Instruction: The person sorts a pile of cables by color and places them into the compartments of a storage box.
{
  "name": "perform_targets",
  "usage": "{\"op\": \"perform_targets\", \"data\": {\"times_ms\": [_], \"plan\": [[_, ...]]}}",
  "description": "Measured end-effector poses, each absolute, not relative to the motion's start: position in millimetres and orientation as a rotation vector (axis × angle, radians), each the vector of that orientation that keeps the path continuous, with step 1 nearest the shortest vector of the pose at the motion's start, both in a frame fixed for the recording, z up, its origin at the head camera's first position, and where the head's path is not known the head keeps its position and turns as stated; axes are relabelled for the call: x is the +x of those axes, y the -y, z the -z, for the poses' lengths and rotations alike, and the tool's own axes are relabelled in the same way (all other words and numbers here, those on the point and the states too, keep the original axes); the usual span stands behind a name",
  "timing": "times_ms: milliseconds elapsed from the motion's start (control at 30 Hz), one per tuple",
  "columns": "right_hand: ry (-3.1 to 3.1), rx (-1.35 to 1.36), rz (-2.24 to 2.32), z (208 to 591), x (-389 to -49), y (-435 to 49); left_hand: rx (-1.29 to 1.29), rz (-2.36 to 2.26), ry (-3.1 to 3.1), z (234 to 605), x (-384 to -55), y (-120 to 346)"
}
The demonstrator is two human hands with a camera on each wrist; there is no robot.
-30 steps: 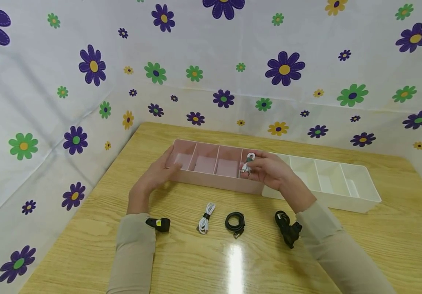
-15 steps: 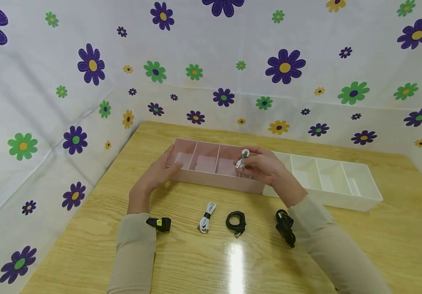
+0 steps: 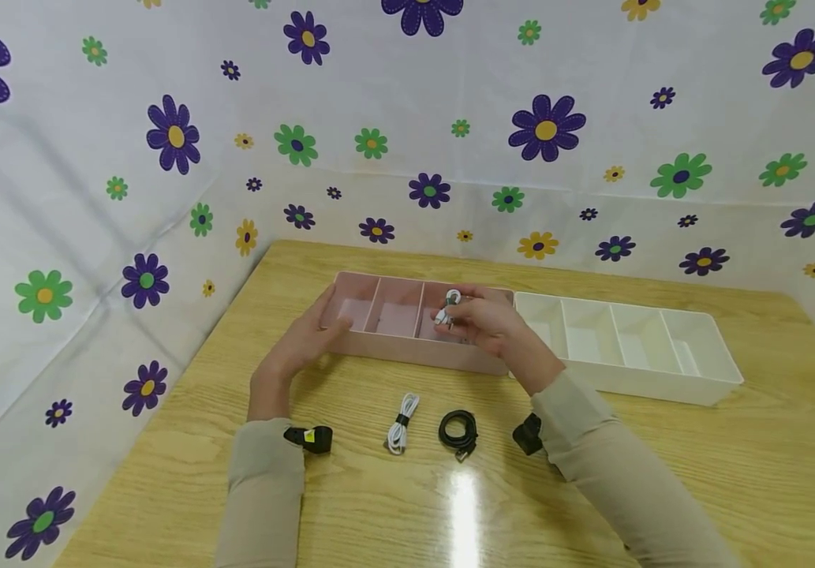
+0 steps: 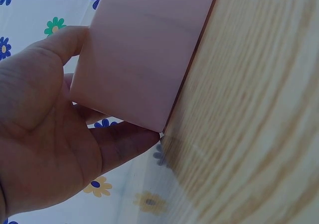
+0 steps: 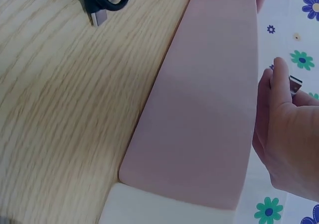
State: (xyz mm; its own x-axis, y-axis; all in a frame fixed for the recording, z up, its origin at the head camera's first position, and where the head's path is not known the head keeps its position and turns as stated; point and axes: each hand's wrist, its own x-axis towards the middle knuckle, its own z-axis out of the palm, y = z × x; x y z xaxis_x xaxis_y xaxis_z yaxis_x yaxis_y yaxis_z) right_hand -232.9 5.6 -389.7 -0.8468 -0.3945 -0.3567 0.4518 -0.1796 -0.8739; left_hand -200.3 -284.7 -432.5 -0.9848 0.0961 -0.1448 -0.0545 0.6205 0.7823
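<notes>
My right hand [image 3: 491, 322] pinches a small coiled white cable [image 3: 447, 309] over the third compartment from the left of a pink divided box [image 3: 414, 349]. In the right wrist view a metal plug [image 5: 295, 84] of that cable shows beyond the fingers, above the box's rim. At the box's left end my left hand [image 3: 302, 338] grips it. The left wrist view shows that thumb [image 4: 75, 37] on the rim and the fingers around the end, one fingertip at the lower corner.
A cream divided box [image 3: 663, 380] adjoins the pink one on the right. In front lie a bundled white cable [image 3: 399, 430], a coiled black cable [image 3: 447, 439] and a black item [image 3: 528, 434] partly under the right sleeve. Flowered cloth [image 3: 478, 102] rises behind the wooden table [image 3: 350, 489].
My right hand has moved left with the white cable, from the fourth compartment to over the third. The left hand keeps its hold on the pink box. The right sleeve now covers more of the black item.
</notes>
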Motion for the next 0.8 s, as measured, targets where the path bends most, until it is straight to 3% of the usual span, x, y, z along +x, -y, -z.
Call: {"op": "perform_targets", "data": {"times_ms": [800], "plan": [[-1.638, 0.12, 2.102, 401.5, -239.1, 24.9, 0.014, -1.313, -2.672, 434.8, -199.6, 286.7]]}}
